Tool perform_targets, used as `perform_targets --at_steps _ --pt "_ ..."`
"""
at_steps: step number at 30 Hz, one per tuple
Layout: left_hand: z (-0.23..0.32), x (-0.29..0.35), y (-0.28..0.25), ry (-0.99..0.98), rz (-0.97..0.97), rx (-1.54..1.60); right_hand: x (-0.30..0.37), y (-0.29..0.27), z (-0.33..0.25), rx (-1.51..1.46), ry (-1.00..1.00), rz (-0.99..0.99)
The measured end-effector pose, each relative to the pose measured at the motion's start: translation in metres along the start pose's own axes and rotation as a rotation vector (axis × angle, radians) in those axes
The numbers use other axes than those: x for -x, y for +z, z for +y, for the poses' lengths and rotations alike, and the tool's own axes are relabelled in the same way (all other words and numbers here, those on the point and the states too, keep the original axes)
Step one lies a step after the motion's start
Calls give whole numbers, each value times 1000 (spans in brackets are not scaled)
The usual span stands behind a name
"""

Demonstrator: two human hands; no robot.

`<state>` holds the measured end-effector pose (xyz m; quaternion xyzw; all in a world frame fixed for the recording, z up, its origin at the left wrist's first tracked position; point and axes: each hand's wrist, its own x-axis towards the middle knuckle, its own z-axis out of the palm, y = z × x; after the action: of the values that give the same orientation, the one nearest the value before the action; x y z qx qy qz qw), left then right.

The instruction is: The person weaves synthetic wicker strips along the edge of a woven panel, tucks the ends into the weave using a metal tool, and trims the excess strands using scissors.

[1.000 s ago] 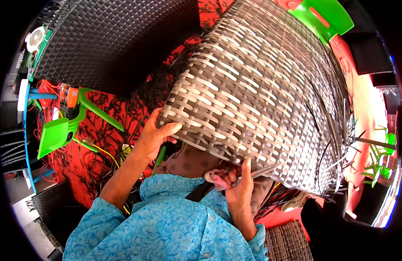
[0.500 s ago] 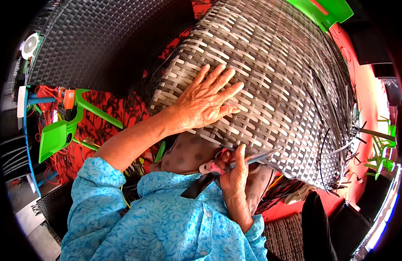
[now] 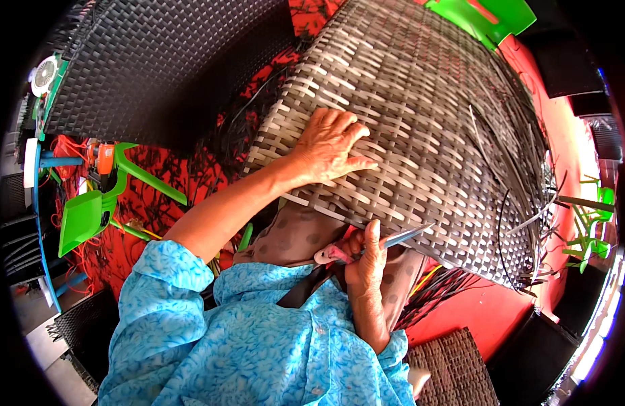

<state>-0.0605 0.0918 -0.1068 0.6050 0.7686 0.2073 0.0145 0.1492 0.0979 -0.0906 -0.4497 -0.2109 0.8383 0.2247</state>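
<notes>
Just above centre, toward 12 o'clock, left hand (image 3: 329, 145): fingers bent, palm side down on the weave, no grip visible. Toward 5 o'clock, right hand (image 3: 368, 267): fingers wrapped round a pointed metal tool (image 3: 402, 237), thumb up beside it, tip aimed at 2 o'clock in front of the near edge; can't tell if tip touches.

Woven piece (image 3: 421, 155) runs from centre out to 2 o'clock, just past the trousers (image 3: 295, 233); support hidden. Handling, judged: bulky, probably light for its size, shape stiff, face slightly springy, strips likely smooth and a bit slippery. Not fragile overall; single strips could snag. Best hold: near edge or left edge, flat palm steadying the face. Avoid loose strands (image 3: 505, 115) around 2 o'clock, poor grip.

Looks: flat grey-brown and pale strips, over-under weave, shinier toward 4 o'clock, near edge neat, right side ragged with dark ends.

Farther out: black woven piece (image 3: 164, 68) at 10 o'clock; red floor (image 3: 454, 311) toward 4 o'clock.
</notes>
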Motion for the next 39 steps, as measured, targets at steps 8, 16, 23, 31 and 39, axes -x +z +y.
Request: perform_targets --at_steps 8,16,23,31,39 --pt "-17 5 -42 60 -395 321 5 -2 -3 -45 31 -50" --pt "-9 5 -36 16 -413 326 5 5 0 -43 11 29" --pt "27 30 -54 46 -140 425 3 3 0 47 21 31" --pt "45 72 -55 162 110 283 -1 0 6 77 22 -17" --pt "43 82 -39 153 137 340 5 -20 -7 351 134 -130"
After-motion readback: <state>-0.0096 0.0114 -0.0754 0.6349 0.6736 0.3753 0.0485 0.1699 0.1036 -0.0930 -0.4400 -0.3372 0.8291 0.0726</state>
